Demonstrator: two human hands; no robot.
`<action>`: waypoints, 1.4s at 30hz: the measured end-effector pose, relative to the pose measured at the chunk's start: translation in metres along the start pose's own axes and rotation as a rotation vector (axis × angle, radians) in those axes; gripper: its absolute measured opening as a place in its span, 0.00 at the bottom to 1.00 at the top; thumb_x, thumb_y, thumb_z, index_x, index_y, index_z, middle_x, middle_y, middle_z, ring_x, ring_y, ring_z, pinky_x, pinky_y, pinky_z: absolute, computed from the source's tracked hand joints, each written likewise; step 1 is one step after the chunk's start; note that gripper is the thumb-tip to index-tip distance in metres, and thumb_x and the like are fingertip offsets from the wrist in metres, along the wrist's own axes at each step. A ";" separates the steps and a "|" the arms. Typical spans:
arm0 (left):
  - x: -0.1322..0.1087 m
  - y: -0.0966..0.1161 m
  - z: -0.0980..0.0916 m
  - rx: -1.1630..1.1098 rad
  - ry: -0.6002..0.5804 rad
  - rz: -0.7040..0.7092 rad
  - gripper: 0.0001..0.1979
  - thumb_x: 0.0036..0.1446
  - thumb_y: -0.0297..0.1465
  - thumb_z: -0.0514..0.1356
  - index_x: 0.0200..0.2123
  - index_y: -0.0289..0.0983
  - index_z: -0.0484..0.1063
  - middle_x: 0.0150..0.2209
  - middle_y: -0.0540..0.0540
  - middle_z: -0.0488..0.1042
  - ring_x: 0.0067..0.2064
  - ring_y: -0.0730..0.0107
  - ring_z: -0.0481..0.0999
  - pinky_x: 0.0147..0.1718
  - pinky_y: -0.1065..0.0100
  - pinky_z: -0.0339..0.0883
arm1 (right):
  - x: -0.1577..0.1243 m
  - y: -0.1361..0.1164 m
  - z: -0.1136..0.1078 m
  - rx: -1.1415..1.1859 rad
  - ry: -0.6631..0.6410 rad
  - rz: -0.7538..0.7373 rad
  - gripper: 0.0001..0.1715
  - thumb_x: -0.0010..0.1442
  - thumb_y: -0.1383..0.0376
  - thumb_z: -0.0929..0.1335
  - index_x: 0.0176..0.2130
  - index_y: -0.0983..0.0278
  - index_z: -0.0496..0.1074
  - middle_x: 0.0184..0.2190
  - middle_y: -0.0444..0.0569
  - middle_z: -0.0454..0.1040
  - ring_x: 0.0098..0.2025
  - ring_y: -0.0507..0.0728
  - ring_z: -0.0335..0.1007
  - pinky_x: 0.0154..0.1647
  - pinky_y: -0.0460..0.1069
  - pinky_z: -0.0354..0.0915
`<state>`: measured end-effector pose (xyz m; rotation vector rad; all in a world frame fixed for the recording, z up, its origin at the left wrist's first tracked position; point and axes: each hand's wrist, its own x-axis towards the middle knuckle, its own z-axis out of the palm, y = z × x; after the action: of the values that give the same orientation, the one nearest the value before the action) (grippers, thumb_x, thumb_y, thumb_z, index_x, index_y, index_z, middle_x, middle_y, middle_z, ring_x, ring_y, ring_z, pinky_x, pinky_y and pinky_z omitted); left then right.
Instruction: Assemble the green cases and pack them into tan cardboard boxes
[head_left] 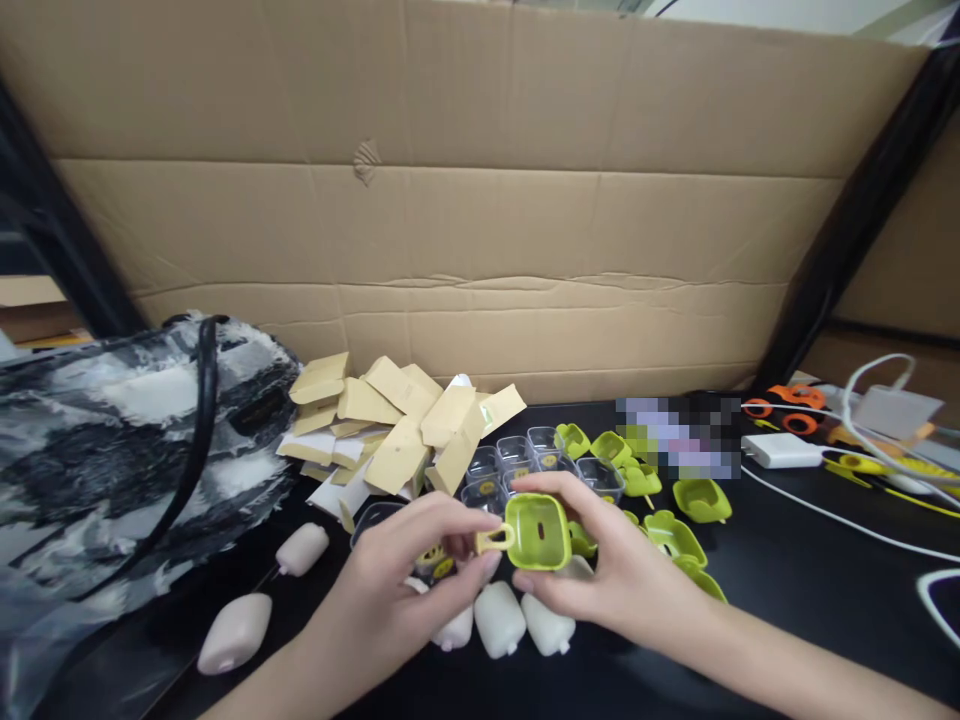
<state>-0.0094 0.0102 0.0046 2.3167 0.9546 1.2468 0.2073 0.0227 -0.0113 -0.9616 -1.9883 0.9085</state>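
Between thumb and fingers, my right hand (592,550) grips a small green plastic cup (549,532) with a slot in its bottom, its hollow side facing me. My left hand (420,570) pinches a pale yellow plastic loop piece (491,541), whose ring end meets the cup's left rim. Below the hands lie several cream rounded pieces (499,620) with small nubs. Behind them stand several clear plastic cups (514,455) with yellow round stickers. More green cups (701,500), some flower-shaped, are scattered to the right, partly hidden by my right hand.
Folded small cardboard boxes (397,400) are heaped at the back left. A black-and-white bag (150,450) with a black strap fills the left side. Two cream pieces (236,632) lie beside it. At right are a white charger (781,451), cables and an orange item (795,405). Cardboard (465,220) walls the back.
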 end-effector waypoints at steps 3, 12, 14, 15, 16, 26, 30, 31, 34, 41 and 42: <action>0.000 0.007 0.005 0.068 -0.012 0.061 0.08 0.57 0.23 0.61 0.39 0.40 0.75 0.29 0.51 0.72 0.29 0.73 0.74 0.28 0.74 0.70 | 0.000 0.001 0.004 -0.057 0.002 -0.014 0.29 0.51 0.64 0.73 0.50 0.57 0.60 0.45 0.48 0.72 0.47 0.60 0.71 0.46 0.55 0.68; -0.002 0.005 0.013 0.196 -0.049 0.116 0.07 0.56 0.23 0.62 0.36 0.38 0.79 0.22 0.53 0.65 0.26 0.72 0.67 0.25 0.73 0.65 | -0.007 -0.004 0.011 -0.289 0.014 -0.194 0.28 0.48 0.70 0.74 0.46 0.58 0.63 0.40 0.46 0.75 0.41 0.60 0.74 0.42 0.55 0.66; -0.002 0.006 0.013 0.210 -0.045 0.141 0.07 0.56 0.23 0.61 0.34 0.37 0.79 0.20 0.54 0.63 0.24 0.73 0.65 0.23 0.73 0.62 | -0.009 -0.006 0.011 -0.284 0.004 -0.184 0.28 0.48 0.70 0.74 0.47 0.58 0.63 0.41 0.45 0.75 0.41 0.59 0.73 0.42 0.54 0.66; -0.002 0.006 0.013 0.214 -0.038 0.154 0.07 0.56 0.23 0.61 0.34 0.37 0.79 0.19 0.55 0.62 0.24 0.73 0.64 0.23 0.74 0.61 | -0.009 -0.006 0.011 -0.282 0.001 -0.173 0.28 0.48 0.70 0.74 0.47 0.59 0.63 0.41 0.45 0.75 0.42 0.59 0.73 0.42 0.54 0.66; -0.003 0.007 0.012 0.215 -0.032 0.165 0.07 0.57 0.22 0.60 0.34 0.37 0.79 0.19 0.55 0.62 0.24 0.73 0.64 0.22 0.74 0.61 | -0.010 -0.007 0.011 -0.280 0.003 -0.164 0.29 0.48 0.71 0.74 0.47 0.59 0.63 0.42 0.46 0.75 0.42 0.59 0.72 0.42 0.54 0.66; -0.004 0.006 0.016 0.190 -0.009 0.215 0.07 0.57 0.21 0.60 0.33 0.36 0.77 0.19 0.55 0.63 0.23 0.75 0.61 0.22 0.74 0.58 | -0.010 -0.008 0.014 -0.266 -0.038 -0.119 0.29 0.47 0.72 0.74 0.46 0.58 0.64 0.41 0.44 0.75 0.42 0.59 0.72 0.42 0.55 0.66; -0.006 0.004 0.014 0.219 -0.051 0.215 0.06 0.58 0.23 0.60 0.35 0.36 0.77 0.20 0.54 0.65 0.25 0.73 0.65 0.24 0.74 0.62 | -0.011 -0.007 0.014 -0.277 -0.021 -0.131 0.29 0.48 0.72 0.73 0.47 0.58 0.64 0.42 0.44 0.75 0.43 0.59 0.72 0.43 0.55 0.65; -0.006 0.004 0.014 0.217 -0.058 0.221 0.06 0.59 0.23 0.59 0.36 0.35 0.77 0.21 0.53 0.67 0.25 0.73 0.66 0.25 0.74 0.62 | -0.011 -0.007 0.014 -0.280 -0.022 -0.130 0.28 0.48 0.72 0.73 0.47 0.58 0.64 0.42 0.44 0.75 0.43 0.59 0.72 0.43 0.55 0.65; -0.007 0.002 0.015 0.221 -0.059 0.246 0.06 0.60 0.23 0.59 0.35 0.33 0.76 0.22 0.52 0.68 0.25 0.73 0.65 0.25 0.74 0.62 | -0.011 -0.006 0.014 -0.286 -0.033 -0.124 0.27 0.48 0.71 0.74 0.46 0.58 0.64 0.41 0.44 0.75 0.42 0.59 0.72 0.42 0.54 0.66; -0.005 0.003 0.019 0.257 -0.064 0.272 0.10 0.65 0.26 0.55 0.33 0.33 0.75 0.21 0.51 0.68 0.24 0.73 0.65 0.23 0.74 0.62 | -0.009 -0.004 0.017 -0.293 -0.049 -0.158 0.28 0.48 0.70 0.75 0.46 0.59 0.64 0.40 0.44 0.75 0.41 0.59 0.73 0.42 0.54 0.65; -0.005 0.004 0.020 0.265 -0.068 0.282 0.12 0.66 0.27 0.54 0.32 0.33 0.75 0.22 0.51 0.69 0.24 0.73 0.65 0.23 0.74 0.62 | -0.010 -0.004 0.017 -0.302 -0.049 -0.177 0.28 0.49 0.69 0.75 0.46 0.59 0.63 0.41 0.44 0.75 0.42 0.59 0.73 0.42 0.54 0.65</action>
<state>0.0064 0.0044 -0.0074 2.7608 0.8349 1.1952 0.1961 0.0082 -0.0192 -0.9129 -2.2549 0.5482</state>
